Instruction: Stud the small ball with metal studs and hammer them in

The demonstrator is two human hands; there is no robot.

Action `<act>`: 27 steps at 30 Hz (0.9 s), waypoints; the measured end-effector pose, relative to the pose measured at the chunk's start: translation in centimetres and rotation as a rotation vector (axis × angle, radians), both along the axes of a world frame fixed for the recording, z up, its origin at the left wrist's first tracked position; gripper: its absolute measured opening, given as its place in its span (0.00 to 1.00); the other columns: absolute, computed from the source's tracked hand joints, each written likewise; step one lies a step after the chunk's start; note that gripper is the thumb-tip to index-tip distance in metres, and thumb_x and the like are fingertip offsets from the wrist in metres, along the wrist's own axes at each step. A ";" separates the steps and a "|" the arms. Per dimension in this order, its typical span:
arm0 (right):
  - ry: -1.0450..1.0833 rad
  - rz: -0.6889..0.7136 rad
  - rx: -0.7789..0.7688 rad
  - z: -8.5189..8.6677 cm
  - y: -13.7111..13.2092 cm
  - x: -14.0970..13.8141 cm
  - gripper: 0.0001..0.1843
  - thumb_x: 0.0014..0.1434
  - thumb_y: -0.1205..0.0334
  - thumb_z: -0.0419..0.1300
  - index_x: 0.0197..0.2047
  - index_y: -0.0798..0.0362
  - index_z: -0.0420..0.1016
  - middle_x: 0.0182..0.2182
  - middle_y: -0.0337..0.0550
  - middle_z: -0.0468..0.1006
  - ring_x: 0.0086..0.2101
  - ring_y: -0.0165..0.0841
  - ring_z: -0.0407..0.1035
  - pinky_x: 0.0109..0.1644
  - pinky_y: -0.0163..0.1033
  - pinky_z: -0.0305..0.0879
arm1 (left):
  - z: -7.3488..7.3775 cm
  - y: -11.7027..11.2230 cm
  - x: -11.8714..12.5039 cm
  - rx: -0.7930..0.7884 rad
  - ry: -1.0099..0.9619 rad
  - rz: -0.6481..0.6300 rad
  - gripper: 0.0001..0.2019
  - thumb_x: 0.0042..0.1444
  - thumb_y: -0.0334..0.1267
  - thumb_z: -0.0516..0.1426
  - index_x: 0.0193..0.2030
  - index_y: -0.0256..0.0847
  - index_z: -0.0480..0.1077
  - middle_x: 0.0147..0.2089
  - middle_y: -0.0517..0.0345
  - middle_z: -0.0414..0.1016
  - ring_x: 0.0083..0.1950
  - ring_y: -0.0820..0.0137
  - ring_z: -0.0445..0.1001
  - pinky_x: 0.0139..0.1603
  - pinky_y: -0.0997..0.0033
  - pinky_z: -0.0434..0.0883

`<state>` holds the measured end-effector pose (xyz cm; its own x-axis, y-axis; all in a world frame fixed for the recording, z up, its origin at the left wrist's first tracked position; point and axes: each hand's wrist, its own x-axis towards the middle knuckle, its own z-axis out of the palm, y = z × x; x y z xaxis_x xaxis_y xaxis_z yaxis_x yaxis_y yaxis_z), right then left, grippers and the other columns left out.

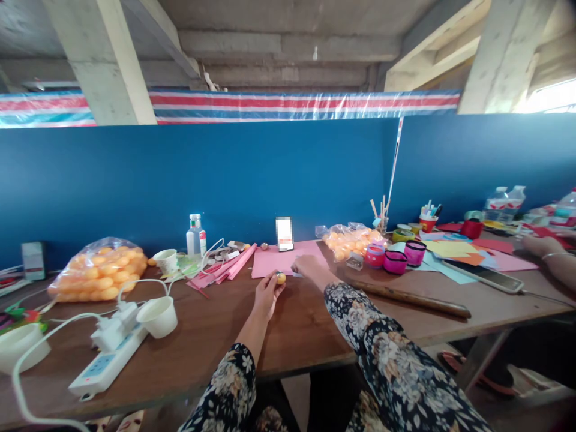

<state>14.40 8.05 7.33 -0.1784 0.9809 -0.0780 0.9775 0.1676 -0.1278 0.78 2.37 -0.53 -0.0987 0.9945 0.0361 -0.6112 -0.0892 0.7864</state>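
My left hand (269,295) pinches a small round yellow ball (281,278) with a darker, shiny top, just above the table's brown surface. Beside it, my right hand (310,267) reaches over a pink sheet of paper (264,262), its fingers curled together. Whatever those fingers hold, if anything, is too small or hidden to name. A phone (284,235) with a lit screen stands upright at the back of the pink sheet. To its left lies a small round shiny thing (264,246).
Bags of orange balls (102,270) (351,242) lie left and right. A power strip (110,360), white cups (157,317) and cables occupy the left. A wooden stick (407,298) lies by my right forearm. Another person's hand (542,246) is at far right.
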 end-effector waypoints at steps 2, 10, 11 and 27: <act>-0.009 0.015 0.013 -0.2 0.0 0.0 0.16 0.42 0.66 0.56 0.37 0.56 0.76 0.36 0.53 0.77 0.36 0.38 0.71 0.34 0.34 0.60 | 0.1 -0.1 0.0 -0.005 -0.005 -0.010 0.10 0.48 0.31 0.57 0.39 0.36 0.70 0.37 0.52 0.74 0.37 0.73 0.72 0.46 0.62 0.68; -0.041 0.078 0.063 -0.2 -0.9 0.6 0.17 0.44 0.66 0.54 0.39 0.57 0.75 0.40 0.54 0.75 0.38 0.36 0.70 0.35 0.33 0.59 | 0.4 -0.1 0.0 -0.026 0.000 -0.011 0.10 0.49 0.29 0.56 0.40 0.35 0.69 0.36 0.51 0.74 0.37 0.73 0.72 0.47 0.63 0.68; -0.045 0.085 0.066 -0.1 -1.1 0.7 0.17 0.44 0.67 0.54 0.38 0.57 0.75 0.40 0.54 0.75 0.38 0.36 0.70 0.35 0.33 0.59 | 0.4 -0.1 0.0 -0.025 0.003 -0.010 0.10 0.49 0.29 0.56 0.40 0.35 0.69 0.36 0.51 0.74 0.37 0.73 0.72 0.47 0.63 0.68; -0.026 0.101 0.137 0.2 -1.4 1.6 0.15 0.48 0.64 0.53 0.38 0.54 0.76 0.39 0.52 0.75 0.37 0.36 0.69 0.36 0.34 0.58 | -0.4 0.3 -0.2 0.013 0.023 -0.024 0.12 0.47 0.32 0.58 0.40 0.35 0.70 0.38 0.51 0.73 0.39 0.72 0.72 0.49 0.60 0.66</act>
